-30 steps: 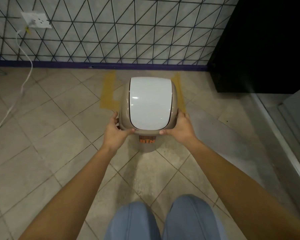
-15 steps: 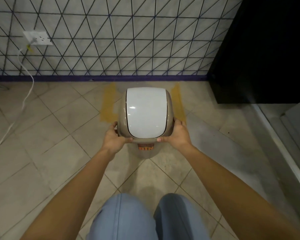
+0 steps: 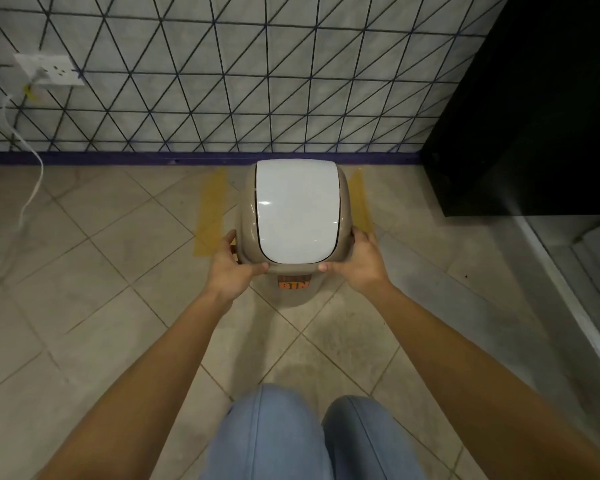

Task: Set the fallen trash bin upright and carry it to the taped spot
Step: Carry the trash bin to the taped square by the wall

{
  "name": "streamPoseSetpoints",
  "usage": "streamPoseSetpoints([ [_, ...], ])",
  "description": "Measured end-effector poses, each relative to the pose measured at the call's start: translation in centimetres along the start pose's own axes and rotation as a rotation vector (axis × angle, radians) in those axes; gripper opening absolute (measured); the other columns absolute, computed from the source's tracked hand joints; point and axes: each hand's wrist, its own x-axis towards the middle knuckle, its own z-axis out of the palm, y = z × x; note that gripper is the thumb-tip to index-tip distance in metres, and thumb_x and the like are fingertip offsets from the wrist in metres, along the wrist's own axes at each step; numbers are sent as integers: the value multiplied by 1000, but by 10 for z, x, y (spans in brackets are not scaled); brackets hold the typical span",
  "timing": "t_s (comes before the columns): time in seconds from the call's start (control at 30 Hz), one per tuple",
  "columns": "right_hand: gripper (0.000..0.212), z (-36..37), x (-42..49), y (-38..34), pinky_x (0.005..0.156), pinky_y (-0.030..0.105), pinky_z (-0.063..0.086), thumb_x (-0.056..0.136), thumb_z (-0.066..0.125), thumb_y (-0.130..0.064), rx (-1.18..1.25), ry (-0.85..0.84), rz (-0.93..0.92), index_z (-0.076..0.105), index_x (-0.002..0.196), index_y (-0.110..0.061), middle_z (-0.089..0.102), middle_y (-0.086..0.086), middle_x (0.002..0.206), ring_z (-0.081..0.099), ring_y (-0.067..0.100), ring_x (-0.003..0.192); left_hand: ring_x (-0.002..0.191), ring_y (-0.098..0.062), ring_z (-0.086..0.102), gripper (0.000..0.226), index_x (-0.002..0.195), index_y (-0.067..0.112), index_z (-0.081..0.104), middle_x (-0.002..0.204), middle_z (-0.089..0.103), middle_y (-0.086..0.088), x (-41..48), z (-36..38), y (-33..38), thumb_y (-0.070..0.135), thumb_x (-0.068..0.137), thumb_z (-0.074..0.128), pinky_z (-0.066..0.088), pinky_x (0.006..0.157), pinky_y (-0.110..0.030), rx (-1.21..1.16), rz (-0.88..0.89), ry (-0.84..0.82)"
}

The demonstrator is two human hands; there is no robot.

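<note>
The trash bin (image 3: 297, 216) stands upright, a beige body with a white swing lid and an orange "BIN" label on its near side. It sits between two yellow tape strips (image 3: 212, 213) on the tiled floor, close to the wall. My left hand (image 3: 234, 268) grips the bin's near left corner at the rim. My right hand (image 3: 355, 263) grips the near right corner the same way. Whether the bin's base touches the floor is hidden by its top.
A tiled wall with a purple skirting (image 3: 187, 157) runs just behind the bin. A black cabinet (image 3: 534, 116) stands at the right. A wall socket (image 3: 49, 69) with a white cable (image 3: 32, 174) is at the left. My knees (image 3: 312, 434) are below.
The bin, held in both hands, has moved away from me toward the wall and further in between the tape strips. My grip is unchanged.
</note>
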Motion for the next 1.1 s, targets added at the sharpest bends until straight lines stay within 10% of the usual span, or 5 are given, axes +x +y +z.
streamPoseSetpoints([
  [0.1, 101, 1, 15, -4, 100, 32, 36, 56, 88, -25, -11, -3, 10, 33, 139, -10, 37, 10, 137, 38, 24, 127, 107, -18, 53, 93, 145, 15, 25, 130, 50, -6, 12, -2, 4, -2, 70, 77, 49, 94, -36, -14, -5, -18],
  [0.37, 102, -8, 37, -2, 107, 38, 36, 56, 88, -21, 11, -63, 18, 31, 141, -17, 37, 5, 138, 39, 21, 128, 121, -21, 46, 100, 148, 21, 15, 143, 37, -2, 28, 0, 5, 5, 71, 78, 47, 96, -35, 7, 61, -91],
  [0.73, 110, -14, 69, -1, 111, 42, 30, 57, 87, -17, 70, -99, -71, 21, 145, -20, 33, 7, 144, 31, 22, 134, 106, -10, 56, 81, 137, 27, 38, 129, 50, 4, 57, 5, 7, 6, 70, 79, 54, 71, -16, -20, 189, -42],
  [0.9, 113, -12, 84, -4, 114, 42, 25, 58, 86, -16, 20, -26, -145, 17, 146, -19, 28, 5, 148, 25, 22, 137, 124, -17, 45, 80, 140, 23, 34, 141, 41, 0, 69, 11, 14, 9, 73, 76, 48, 96, -30, 73, 248, 0],
  [1.1, 128, -15, 99, -14, 112, 36, 19, 54, 88, -15, -85, 13, -306, 2, 147, -25, 16, 4, 151, 16, 20, 140, 121, -11, 39, 94, 145, 18, 25, 133, 41, 3, 71, 21, 23, 18, 69, 81, 31, 94, -3, 431, 517, 151],
])
